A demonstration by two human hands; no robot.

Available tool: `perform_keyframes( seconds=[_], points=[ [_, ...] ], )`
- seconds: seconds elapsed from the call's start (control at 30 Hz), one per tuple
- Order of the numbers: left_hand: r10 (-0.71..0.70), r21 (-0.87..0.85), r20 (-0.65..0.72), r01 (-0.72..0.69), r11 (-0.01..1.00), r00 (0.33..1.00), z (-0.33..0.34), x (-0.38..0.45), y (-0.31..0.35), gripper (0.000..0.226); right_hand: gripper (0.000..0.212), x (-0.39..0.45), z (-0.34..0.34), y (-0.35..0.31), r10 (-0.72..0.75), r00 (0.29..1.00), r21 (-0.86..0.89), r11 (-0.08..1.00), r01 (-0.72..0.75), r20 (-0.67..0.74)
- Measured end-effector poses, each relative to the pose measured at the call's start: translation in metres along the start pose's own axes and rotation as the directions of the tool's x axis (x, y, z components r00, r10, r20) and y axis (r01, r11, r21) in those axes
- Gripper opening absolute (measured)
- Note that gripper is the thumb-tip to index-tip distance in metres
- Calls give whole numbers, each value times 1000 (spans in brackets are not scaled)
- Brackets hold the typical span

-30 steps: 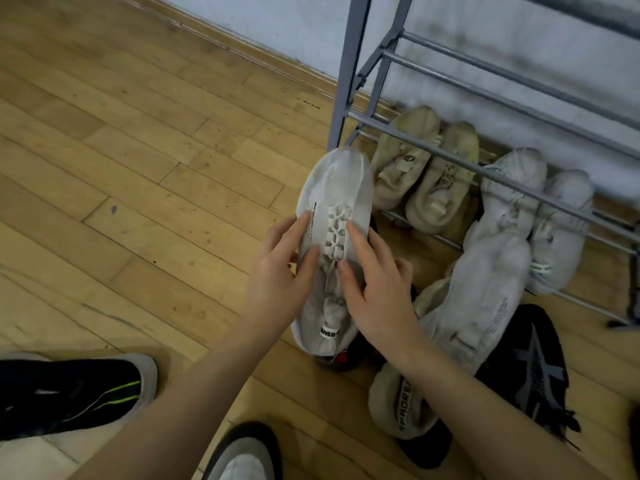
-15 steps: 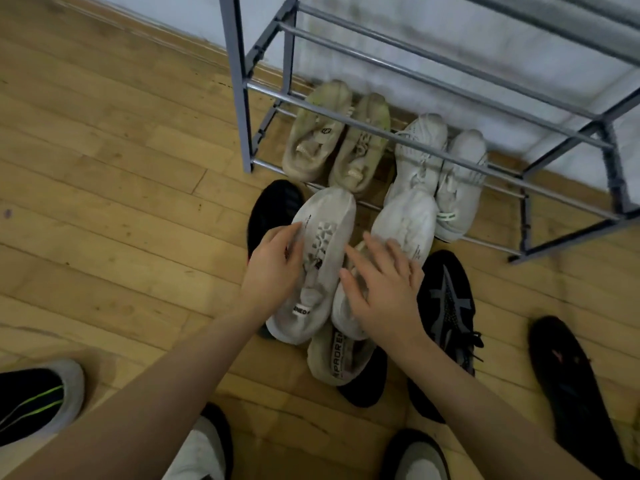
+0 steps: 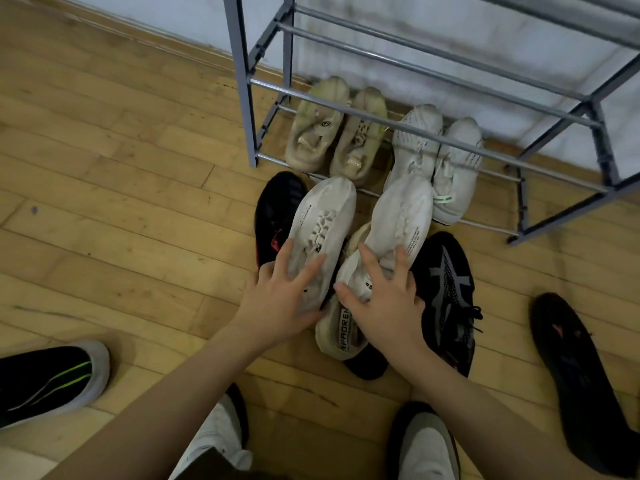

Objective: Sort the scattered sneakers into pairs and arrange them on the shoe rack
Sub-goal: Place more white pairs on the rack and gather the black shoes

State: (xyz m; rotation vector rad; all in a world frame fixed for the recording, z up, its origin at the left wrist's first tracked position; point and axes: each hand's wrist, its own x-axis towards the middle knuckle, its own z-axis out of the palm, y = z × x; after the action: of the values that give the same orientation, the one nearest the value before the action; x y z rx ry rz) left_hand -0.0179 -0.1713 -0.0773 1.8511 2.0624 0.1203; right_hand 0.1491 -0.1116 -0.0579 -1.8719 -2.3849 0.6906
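Pairing step: left hand [image 3: 277,303] and right hand [image 3: 388,299] rest spread-fingered on two white sneakers [image 3: 322,223] (gripping neither) just before the shoe rack [image 3: 242,81]'s front rail. Next, probably grasp both.

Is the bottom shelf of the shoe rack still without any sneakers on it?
No, the shoe rack bottom shelf holds a beige pair and a white pair.

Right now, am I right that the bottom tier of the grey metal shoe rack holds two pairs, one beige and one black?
Not quite: the head view shows the bottom tier of the grey metal shoe rack holding a beige pair and a white pair, not black. The black sneakers lie on the floor.
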Motion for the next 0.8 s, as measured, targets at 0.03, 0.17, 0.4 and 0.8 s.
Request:
perform_keyframes(
  seconds=[0.03,0.17,0.4,0.8],
  points=[
    [-9,26,12,8,1000,1000,1,1,1,87,67,-1,0,0,-4,1000,47,999,4,5],
    [-24,30,-4,24,999,1000,7,6,5,87,57,-5,1,8,-61,996,84,994,66,-61],
    [3,-62,-111,-10,998,994,16,9,2,77,57,-1,14,18,-96,991,54,993,102,-93],
    [-50,-271,-370,-56,961,928,-16,-23,5,48,49,-27,-1,-3,-269,938,157,939,306,-219]
  ],
)
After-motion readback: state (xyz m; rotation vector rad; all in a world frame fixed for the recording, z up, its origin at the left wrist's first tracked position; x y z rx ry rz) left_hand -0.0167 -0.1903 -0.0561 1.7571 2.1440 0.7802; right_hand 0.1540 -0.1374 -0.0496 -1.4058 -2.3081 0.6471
